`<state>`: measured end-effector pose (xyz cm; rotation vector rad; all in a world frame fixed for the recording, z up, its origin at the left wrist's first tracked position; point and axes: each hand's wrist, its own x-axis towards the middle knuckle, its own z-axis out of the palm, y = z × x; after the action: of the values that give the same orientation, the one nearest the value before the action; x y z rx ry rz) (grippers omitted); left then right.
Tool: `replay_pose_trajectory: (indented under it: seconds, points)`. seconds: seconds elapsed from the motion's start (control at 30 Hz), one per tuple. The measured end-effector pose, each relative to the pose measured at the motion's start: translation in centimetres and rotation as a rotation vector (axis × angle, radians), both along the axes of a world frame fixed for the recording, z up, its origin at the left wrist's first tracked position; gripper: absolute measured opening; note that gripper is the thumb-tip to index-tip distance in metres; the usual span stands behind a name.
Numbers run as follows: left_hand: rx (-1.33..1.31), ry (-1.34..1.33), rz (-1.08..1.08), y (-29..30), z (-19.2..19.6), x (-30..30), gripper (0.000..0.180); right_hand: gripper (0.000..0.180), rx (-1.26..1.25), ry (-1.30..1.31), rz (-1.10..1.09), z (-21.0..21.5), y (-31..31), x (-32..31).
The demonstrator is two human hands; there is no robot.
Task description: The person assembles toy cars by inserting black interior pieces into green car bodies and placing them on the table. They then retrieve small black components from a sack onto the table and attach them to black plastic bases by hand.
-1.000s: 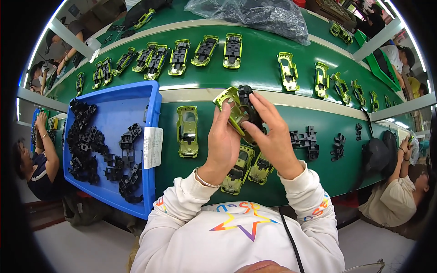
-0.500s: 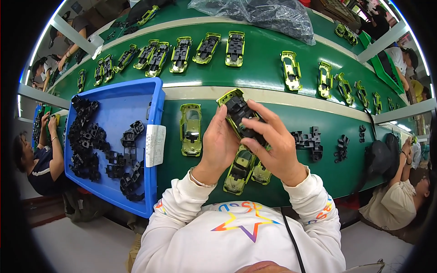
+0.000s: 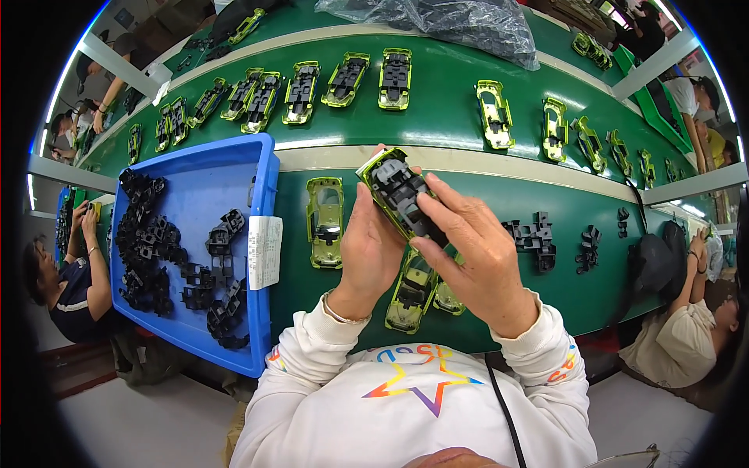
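Note:
A toy car body point(image 3: 378, 162) with a yellow-green rim lies tilted in my left hand point(image 3: 367, 249), its open underside facing up. My left fingers wrap beneath it and the thumb lies along its side. Inside the shell sits a black plastic interior piece point(image 3: 406, 199). My right hand point(image 3: 484, 253) grips the near end, fingertips on the black piece and thumb at the lower edge. Below my hands, a yellow-green car body point(image 3: 410, 292) rests on the green table, and another point(image 3: 448, 298) is partly covered by my right hand. A further car body point(image 3: 324, 222) lies left of my left hand.
A blue bin point(image 3: 261, 327) of black interior pieces point(image 3: 148, 234) stands at left. Black pieces point(image 3: 538, 242) lie at right. Beyond, a green strip holds a row of car bodies point(image 3: 395, 78). Co-workers point(image 3: 66, 277) sit on either side. A plastic bag point(image 3: 468, 31) lies at the back.
The held car body has turned slightly and shows more of its interior. My right fingers have shifted toward its near end. The view has moved a little.

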<state>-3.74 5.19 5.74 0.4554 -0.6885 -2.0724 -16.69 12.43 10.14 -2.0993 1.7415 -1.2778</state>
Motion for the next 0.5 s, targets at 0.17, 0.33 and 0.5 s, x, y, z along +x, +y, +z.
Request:
replay_pose_trajectory:
  seconds: [0.17,0.33,0.5]
  points:
    - [-0.053,0.031,0.023,-0.1,0.1,0.3,0.055,0.052,-0.050,-0.027,-0.017,-0.7,-0.2,0.8]
    - [0.014,-0.031,0.032,-0.5,0.0,0.3,0.055,0.050,-0.030,0.057,-0.015,-0.6,-1.0,0.7]
    - [-0.025,-0.131,0.057,-0.5,-0.6,0.6,0.056,0.046,0.125,0.116,0.046,0.7,-0.8,0.7]
